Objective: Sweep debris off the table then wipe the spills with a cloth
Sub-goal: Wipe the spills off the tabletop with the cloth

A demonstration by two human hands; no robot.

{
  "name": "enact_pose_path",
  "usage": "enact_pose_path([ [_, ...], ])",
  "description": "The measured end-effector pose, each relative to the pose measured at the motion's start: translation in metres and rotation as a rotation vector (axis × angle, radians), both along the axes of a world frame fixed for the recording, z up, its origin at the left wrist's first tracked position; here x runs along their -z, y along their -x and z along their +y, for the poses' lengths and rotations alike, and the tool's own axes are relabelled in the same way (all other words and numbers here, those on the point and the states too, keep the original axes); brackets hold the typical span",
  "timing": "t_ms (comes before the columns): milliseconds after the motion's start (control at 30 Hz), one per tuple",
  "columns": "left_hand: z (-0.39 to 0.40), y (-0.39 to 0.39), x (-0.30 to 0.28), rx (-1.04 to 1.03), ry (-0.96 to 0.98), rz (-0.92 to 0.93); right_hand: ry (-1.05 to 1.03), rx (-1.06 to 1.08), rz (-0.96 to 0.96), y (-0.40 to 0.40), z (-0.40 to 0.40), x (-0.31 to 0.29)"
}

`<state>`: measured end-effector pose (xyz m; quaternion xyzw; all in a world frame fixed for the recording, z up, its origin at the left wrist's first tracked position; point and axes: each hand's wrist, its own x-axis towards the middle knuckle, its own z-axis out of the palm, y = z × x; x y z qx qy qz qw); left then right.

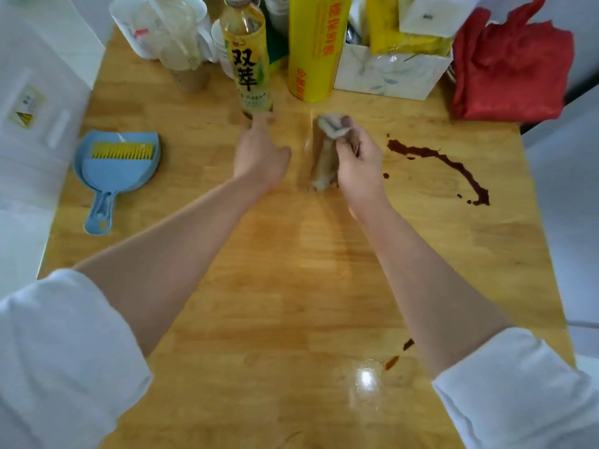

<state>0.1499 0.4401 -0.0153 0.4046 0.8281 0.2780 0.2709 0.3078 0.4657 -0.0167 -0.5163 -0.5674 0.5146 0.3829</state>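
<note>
My right hand [356, 163] grips a crumpled, stained pale cloth [325, 157] over the middle of the wooden table [259, 286]. My left hand [259, 153] is beside it, fingers reaching toward the base of a yellow-labelled drink bottle [248, 59]; its fingertips are blurred. A long dark brown spill [447, 163] curves across the table to the right of the cloth. Two small brown smears [400, 353] lie near my right forearm. A blue dustpan with a yellow-bristled brush [113, 163] in it lies at the left edge.
Along the back stand clear plastic cups [162, 30], a tall yellow roll [314, 47], a white box [389, 72] with yellow packets and a red cloth [512, 66]. A white appliance [32, 92] flanks the left side. A glossy wet patch [366, 377] shines near the front.
</note>
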Motion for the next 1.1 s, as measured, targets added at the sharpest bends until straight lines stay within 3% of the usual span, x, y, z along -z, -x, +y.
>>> enact_pose_path([
  [100, -0.044, -0.048, 0.0, 0.225, 0.066, 0.089, 0.074, 0.089, 0.089, -0.047, -0.031, -0.009],
  [233, -0.091, -0.105, -0.007, 0.358, 0.089, 0.174, 0.16, 0.165, 0.125, -0.12, -0.077, -0.032],
  [400, -0.133, -0.155, -0.005, 0.478, 0.357, 0.228, 0.212, 0.357, 0.002, -0.216, -0.145, -0.052],
  [467, -0.144, -0.172, -0.007, 0.509, 0.427, 0.238, 0.069, 0.415, -0.142, -0.255, -0.172, -0.063],
  [600, -0.161, -0.203, -0.008, 0.542, 0.506, 0.256, -0.076, 0.413, -0.609, -0.32, -0.202, -0.052],
  [667, -0.164, -0.213, -0.005, 0.544, 0.549, 0.286, 0.004, 0.447, -0.778, -0.346, -0.205, -0.025],
  [767, -0.168, -0.213, 0.001, 0.547, 0.646, 0.292, 0.219, 0.502, -0.788, -0.366, -0.208, 0.016],
  [933, -0.171, -0.213, 0.004, 0.538, 0.687, 0.252, 0.158, 0.375, -0.765, -0.366, -0.202, 0.036],
  [1100, -0.169, -0.213, 0.005, 0.517, 0.677, 0.248, 0.102, 0.162, -0.942, -0.389, -0.242, 0.037],
])
